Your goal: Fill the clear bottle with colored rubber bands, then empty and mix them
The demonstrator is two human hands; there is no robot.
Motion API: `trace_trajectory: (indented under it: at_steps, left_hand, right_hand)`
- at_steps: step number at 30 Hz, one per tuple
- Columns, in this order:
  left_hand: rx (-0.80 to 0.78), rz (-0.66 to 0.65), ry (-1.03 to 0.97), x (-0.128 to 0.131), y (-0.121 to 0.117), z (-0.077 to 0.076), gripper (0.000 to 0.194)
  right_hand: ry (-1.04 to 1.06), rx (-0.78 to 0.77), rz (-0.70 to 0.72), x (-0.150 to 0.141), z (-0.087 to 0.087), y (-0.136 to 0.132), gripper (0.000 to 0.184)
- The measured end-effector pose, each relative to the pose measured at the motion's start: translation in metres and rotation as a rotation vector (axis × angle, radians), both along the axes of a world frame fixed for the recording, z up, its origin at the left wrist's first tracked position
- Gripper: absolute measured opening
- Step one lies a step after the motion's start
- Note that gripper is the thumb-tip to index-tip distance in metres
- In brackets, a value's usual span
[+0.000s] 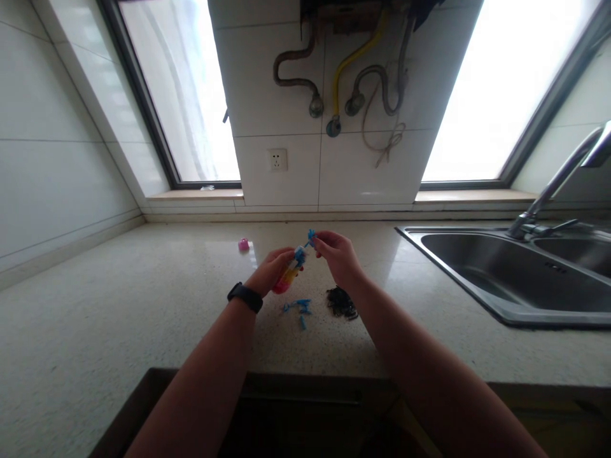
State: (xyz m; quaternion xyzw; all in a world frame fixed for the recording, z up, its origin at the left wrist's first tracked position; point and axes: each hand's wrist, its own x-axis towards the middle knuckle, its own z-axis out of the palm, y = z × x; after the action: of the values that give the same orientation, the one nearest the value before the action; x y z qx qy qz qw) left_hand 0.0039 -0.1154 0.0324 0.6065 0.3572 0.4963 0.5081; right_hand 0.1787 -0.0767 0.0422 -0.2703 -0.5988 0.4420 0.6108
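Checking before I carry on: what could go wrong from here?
The small blue pieces pinched in the right hand might slip and scatter on the counter. The right forearm appears close to the dark pile and could brush it. The tilted container in the left hand might spill if tipped further.

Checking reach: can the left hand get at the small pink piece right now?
Probably not without freeing fingers: the left hand is holding the colourful bottle. The path itself looks unblocked, with the small pink piece nearby on the counter.
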Motion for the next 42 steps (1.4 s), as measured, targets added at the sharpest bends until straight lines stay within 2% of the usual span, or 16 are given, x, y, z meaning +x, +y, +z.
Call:
trace_trajectory:
  at_steps: [10,18,29,36,42]
  left_hand:
    - [0.0,0.01,-0.038,0.002,0.001,-0.004,0.035]
    - [0.009,0.012,-0.023,0.0,0.001,-0.004,0.034]
    - [0.021,0.003,-0.03,0.0,0.003,-0.005,0.036]
    - [0.016,0.004,-0.021,-0.001,0.004,-0.005,0.034]
    - [0.009,0.016,-0.012,-0.001,0.003,-0.005,0.036]
  right_hand:
    - [-0.302,0.138,-0.025,0.004,-0.004,0.001,0.03]
    - [-0.395,0.24,0.018,0.006,-0.003,-0.001,0.031]
    - [-0.496,0.269,0.094,0.004,-0.005,-0.005,0.038]
    - [-0.454,0.297,-0.02,0.005,0.002,-0.009,0.028]
    - [-0.352,0.202,-0.039,0.003,-0.002,-0.006,0.023]
